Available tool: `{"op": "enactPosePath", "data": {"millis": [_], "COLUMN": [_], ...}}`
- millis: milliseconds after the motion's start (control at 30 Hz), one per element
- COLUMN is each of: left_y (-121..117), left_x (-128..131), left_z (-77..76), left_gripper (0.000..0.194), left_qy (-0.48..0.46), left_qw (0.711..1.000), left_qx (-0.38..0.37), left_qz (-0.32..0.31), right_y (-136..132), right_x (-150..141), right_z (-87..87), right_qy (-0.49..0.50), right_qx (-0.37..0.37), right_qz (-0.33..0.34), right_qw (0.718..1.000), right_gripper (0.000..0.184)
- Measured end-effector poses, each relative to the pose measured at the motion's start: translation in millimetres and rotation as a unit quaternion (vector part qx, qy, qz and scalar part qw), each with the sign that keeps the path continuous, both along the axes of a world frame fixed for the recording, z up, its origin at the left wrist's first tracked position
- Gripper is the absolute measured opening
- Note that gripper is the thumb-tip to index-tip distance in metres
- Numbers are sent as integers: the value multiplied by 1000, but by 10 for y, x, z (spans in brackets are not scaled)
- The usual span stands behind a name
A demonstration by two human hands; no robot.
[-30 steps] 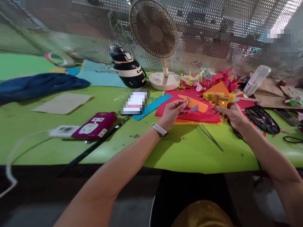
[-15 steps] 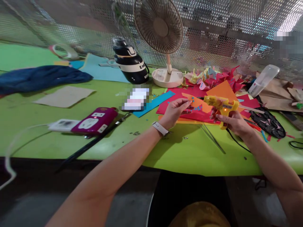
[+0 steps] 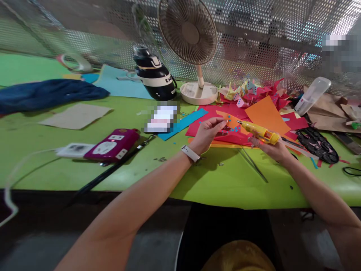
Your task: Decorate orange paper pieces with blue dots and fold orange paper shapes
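Observation:
With its fingertips pinched together, my left hand [image 3: 210, 130] is over the red paper [image 3: 194, 130]; a tiny pale and orange bit shows at the fingertips, too small to name. Just beside them is an orange paper piece [image 3: 231, 121] with small blue dots around it. My right hand [image 3: 272, 148] grips a yellow hot glue gun [image 3: 258, 130], its nozzle pointing left toward the left fingertips but apart from them. Tweezers [image 3: 254, 165] lie on the green table [image 3: 214, 188] between my forearms.
A fan [image 3: 199, 92] and a black bottle [image 3: 158, 77] stand at the back. Left are a phone [image 3: 161, 118], a purple power strip [image 3: 113, 145] and a blue cloth [image 3: 50, 94]. Crumpled paper pieces [image 3: 262, 92], a clear bottle [image 3: 313, 96] and an orange sheet [image 3: 267, 113] are at right.
My right hand has turned the glue gun, so its body now slants and its nozzle points left toward my left fingertips. My left hand has hardly moved.

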State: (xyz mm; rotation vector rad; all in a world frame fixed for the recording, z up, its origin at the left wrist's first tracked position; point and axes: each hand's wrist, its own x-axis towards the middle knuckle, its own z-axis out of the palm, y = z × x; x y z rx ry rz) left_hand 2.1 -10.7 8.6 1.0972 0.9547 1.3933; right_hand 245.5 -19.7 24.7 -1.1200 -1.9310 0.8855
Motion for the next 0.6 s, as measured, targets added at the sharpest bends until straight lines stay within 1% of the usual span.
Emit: {"op": "enactPosePath", "data": {"millis": [200,333,600], "left_y": [-9,-10,-33], "left_x": [13,15,20], "left_z": [-28,-45,-22], "left_gripper": [44,43,45], "left_qy": [18,22,29], "left_qw": [1000,999,999], "left_qx": [14,24,27], "left_qz": [-11,-18,-15], "right_y": [-88,-86,-93], "right_x": [-114,-120,-145], "right_z": [5,-13,-4], "right_qy": [-26,-31,-37], "right_qx": [-14,-23,-29], "right_qz": [-25,-26,-27], "right_qw": [999,999,999], "right_gripper": [34,35,40]}}
